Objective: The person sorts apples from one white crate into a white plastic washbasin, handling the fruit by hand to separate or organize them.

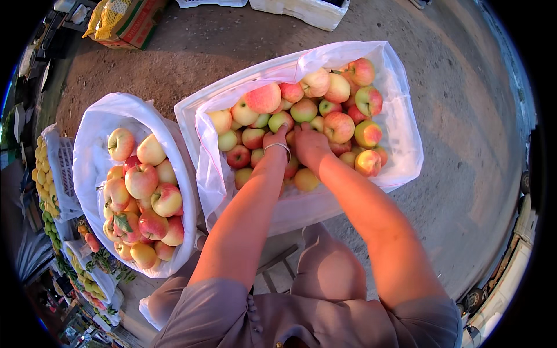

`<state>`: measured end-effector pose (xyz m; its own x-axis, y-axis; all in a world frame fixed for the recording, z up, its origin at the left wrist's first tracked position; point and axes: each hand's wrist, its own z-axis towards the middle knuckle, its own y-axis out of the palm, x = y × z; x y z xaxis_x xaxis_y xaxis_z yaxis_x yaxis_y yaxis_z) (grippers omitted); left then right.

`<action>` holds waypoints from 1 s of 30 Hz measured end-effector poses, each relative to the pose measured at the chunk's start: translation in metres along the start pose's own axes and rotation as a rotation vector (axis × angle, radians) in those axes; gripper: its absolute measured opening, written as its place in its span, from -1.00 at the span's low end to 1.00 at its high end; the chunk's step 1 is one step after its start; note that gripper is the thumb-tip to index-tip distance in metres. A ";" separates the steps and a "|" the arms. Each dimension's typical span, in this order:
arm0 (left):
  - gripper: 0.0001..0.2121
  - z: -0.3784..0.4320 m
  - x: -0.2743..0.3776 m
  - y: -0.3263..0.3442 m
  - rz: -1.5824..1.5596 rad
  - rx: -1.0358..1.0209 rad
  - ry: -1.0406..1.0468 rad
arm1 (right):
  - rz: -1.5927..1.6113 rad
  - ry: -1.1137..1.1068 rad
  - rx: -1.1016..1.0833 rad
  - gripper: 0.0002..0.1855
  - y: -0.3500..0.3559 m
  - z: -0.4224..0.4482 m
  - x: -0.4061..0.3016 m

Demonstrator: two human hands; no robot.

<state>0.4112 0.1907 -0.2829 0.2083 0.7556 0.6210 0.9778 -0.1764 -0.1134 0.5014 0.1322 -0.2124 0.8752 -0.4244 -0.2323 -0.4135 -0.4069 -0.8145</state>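
Observation:
Red, yellow and green apples [338, 127] fill much of a white plastic crate [191, 106] lined with a translucent white bag [398, 126]. Both of my hands reach down among them, close together near the middle. My left hand [276, 140], with a bangle [278, 145] at its wrist, has its fingers against a greenish apple [281, 122]. Just right of it, my right hand [310, 142] has its fingertips bent down between apples. Whether either hand grips an apple cannot be told. At the left, more apples [142, 181] lie in a round container [85, 161] lined with white cloth-like material.
A printed cardboard box [137, 24] with yellow netting stands at the top left. A white foam box [304, 12] is beyond the crate. Crates and trays of yellow and green fruit [43, 167] line the far left. A parked vehicle [504, 287] shows at the lower right.

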 end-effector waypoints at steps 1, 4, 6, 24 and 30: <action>-0.50 0.010 -0.004 0.003 -0.042 0.014 -0.009 | 0.000 -0.006 0.008 -0.67 -0.001 0.001 -0.004; -0.55 0.026 -0.008 0.011 -0.005 0.073 -0.074 | -0.019 -0.008 0.040 -0.72 0.000 -0.002 -0.007; -0.58 0.036 -0.013 0.013 -0.040 0.057 -0.100 | -0.056 -0.011 0.072 -0.75 0.001 -0.002 -0.008; -0.23 -0.037 0.051 0.003 0.197 0.001 -0.077 | 0.060 0.006 -0.119 -0.10 -0.055 -0.022 0.015; -0.31 -0.093 0.080 -0.057 0.264 -0.106 0.003 | 0.336 -0.048 0.024 -0.22 -0.070 -0.052 0.013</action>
<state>0.3695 0.2028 -0.1546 0.4549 0.6728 0.5835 0.8819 -0.4316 -0.1898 0.5290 0.1129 -0.1312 0.7024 -0.4923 -0.5141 -0.6750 -0.2316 -0.7006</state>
